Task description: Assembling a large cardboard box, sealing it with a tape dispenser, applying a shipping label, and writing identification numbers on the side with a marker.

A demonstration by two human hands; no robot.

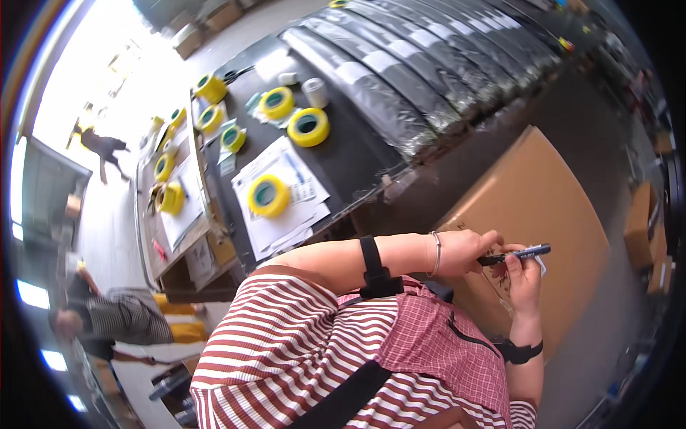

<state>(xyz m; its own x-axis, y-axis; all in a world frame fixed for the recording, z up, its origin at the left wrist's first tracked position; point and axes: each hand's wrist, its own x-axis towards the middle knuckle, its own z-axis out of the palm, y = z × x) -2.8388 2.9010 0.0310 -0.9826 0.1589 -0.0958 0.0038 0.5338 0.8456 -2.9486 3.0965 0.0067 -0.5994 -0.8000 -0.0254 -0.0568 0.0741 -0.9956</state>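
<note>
My left hand [464,252], a bracelet at its wrist, is closed round the dark end of a marker pen [534,252]. From the other side, my right hand [525,279] pinches the same pen between thumb and fingers. A small white strip hangs by the right fingers; I cannot make out what it is. Both hands are over a large brown cardboard box [536,186], which has dark marks on its face near my left hand. Part of the box is hidden behind my hands and arms.
A dark table [350,168] to the left carries yellow tape rolls [309,127], papers [300,171] and a row of black plastic-wrapped packages [386,64]. Beside it stands a smaller table [187,261] with more tape. Another person [128,318] is at the lower left. Open cartons [641,227] stand far right.
</note>
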